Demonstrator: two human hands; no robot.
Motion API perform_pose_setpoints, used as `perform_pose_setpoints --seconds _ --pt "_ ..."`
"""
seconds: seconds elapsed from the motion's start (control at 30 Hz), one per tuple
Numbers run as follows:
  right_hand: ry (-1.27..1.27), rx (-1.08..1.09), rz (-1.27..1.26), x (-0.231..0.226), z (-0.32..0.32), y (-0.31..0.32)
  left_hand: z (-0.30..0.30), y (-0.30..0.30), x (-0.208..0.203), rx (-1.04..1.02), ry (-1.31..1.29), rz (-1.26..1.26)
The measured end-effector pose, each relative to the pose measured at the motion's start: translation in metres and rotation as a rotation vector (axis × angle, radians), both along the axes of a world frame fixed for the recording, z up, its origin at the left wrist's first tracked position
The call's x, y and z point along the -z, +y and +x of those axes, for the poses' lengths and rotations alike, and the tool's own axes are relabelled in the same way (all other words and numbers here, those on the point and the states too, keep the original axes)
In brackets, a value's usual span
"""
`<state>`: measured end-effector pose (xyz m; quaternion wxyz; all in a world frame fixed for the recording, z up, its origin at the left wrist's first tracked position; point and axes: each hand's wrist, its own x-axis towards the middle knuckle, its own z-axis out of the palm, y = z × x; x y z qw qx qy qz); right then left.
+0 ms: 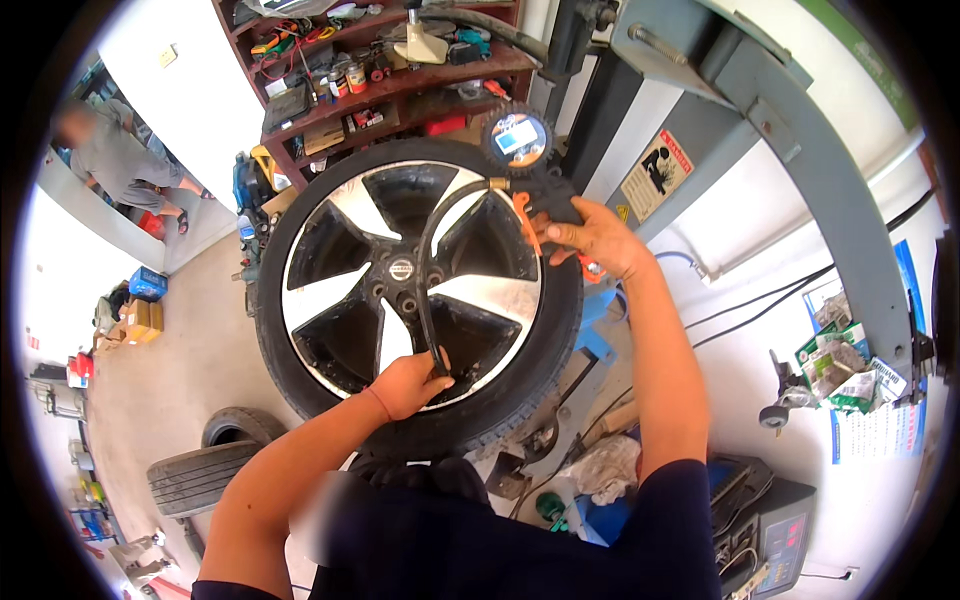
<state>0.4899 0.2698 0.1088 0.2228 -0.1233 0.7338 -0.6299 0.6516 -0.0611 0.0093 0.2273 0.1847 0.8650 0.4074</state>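
A car wheel (490,297) with silver and black spokes and a black tire (310,388) lies face up before me. My right hand (592,238) grips a tire inflator gun (545,197) with an orange lever and a round digital gauge (519,137), held over the wheel's far right edge. From the gun a black hose (425,270) runs in a curve across the spokes toward me. My left hand (408,386) is closed on the hose's lower end at the rim's near side. The hose tip and any valve there are hidden by my fingers.
Behind the wheel stands a reddish-brown shelf (400,92) full of tools and cans. A grey lift post (690,150) rises at right. Loose tires (205,475) lie on the floor at left. A person (125,150) is at the far left doorway. A control box (785,540) stands at lower right.
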Motion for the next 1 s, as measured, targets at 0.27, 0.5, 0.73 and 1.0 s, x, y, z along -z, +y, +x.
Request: perform_pose_setpoints --seconds 0.27,0.5,0.73,1.0 --pt "-0.012 0.016 0.001 -0.002 0.002 -0.002 -0.003 0.001 -0.001 0.005 -0.004 -0.001" --pt "0.032 -0.001 0.021 0.000 -0.002 -0.004 -0.004 0.002 -0.001 0.008 0.003 -0.008" --pt "0.002 0.012 0.012 -0.005 0.003 -0.006 -0.003 0.003 -0.004 0.014 -0.030 -0.028" --pt "0.013 0.019 0.034 -0.003 0.001 -0.006 -0.002 0.002 0.005 0.000 0.058 0.069"
